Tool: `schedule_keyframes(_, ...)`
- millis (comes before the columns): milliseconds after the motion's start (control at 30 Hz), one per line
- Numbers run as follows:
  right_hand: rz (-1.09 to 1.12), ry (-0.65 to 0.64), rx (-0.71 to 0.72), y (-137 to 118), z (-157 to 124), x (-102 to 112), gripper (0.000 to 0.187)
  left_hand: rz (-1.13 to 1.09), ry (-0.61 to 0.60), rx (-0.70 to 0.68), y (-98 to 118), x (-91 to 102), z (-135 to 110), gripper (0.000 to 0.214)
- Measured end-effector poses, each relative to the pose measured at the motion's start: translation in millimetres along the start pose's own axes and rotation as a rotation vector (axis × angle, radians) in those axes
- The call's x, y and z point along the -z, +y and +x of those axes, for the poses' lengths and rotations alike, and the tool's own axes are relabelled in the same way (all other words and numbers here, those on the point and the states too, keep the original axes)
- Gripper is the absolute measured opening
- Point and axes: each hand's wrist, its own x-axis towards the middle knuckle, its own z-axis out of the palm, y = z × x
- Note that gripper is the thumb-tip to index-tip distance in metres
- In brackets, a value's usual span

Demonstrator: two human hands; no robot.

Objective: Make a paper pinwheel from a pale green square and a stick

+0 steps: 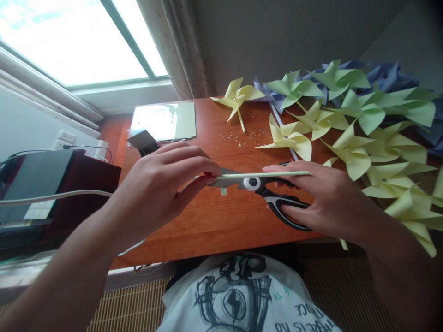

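Note:
My left hand pinches one end of a thin, pale green rolled paper stick between thumb and fingers. My right hand has its fingers through the black and grey handles of a pair of scissors. The scissors point left, and their blades lie at the stick close to my left fingertips; whether they cut into it I cannot tell. The stick runs rightward over the scissors' pivot to my right hand. A small pale scrap shows just under the blades.
Yellow pinwheels, green pinwheels and purple ones are heaped at the right. One yellow pinwheel lies at the back among tiny scattered bits. A stack of paper sheets and a dark box sit back left on the wooden table.

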Motion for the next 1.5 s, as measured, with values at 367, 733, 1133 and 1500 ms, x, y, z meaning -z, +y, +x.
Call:
schedule_keyframes(367, -0.056, -0.109, -0.064, 2.8, 11.4, -28.9, 0.04, -0.164, -0.02, 0.15, -36.0, -23.5, -5.4, 0.021)
schedule_keyframes(733, 0.051, -0.218, -0.167, -4.8, 24.1, -64.8, 0.043, -0.103, -0.045, 0.116, -65.7, -53.1, -26.9, 0.016)
schedule_keyframes(1133, -0.028, -0.188, -0.199, -5.1, 23.9, -70.7, 0.048, -0.064, 0.019, 0.051, -74.1, -57.8, -22.9, 0.014)
schedule_keyframes(1500, -0.059, -0.146, -0.183, -7.5, 21.0, -73.2, 0.043, -0.041, 0.074, 0.045, -71.3, -55.2, -23.6, 0.013)
